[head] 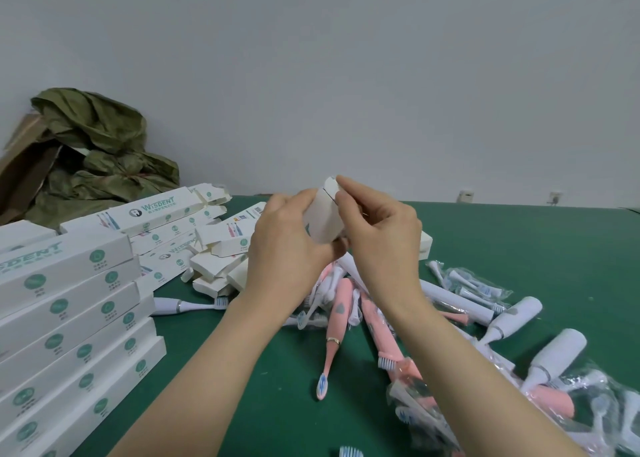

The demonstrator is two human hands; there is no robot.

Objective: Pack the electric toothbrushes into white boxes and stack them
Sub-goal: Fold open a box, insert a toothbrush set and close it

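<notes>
- White box (323, 217) sits raised above the green table (519, 235), its near end towards the camera, held between both hands.
- Left hand (287, 245) grips the box body from the left, fingers curled under it and thumb along its upper side.
- Right hand (377, 235) touches the box from the right; its thumb and forefinger pinch the end flap (330, 183) at the top.
- Directly below the hands lies a loose heap of brushes, among them a pink toothbrush (337, 314) with its bristles pointing towards the camera.
- A white toothbrush (188, 306) lies alone on the table, left of the heap and just beside the stack.
- Stack of closed boxes (69, 311) stands at the left edge, well apart from the held box.
- Unfilled boxes (166, 221) lie jumbled behind the left hand.
- Bagged brush heads (467, 283) and white handles (554, 359) lie scattered to the right.
- An olive bag (93, 138) is slumped against the wall at far left.
</notes>
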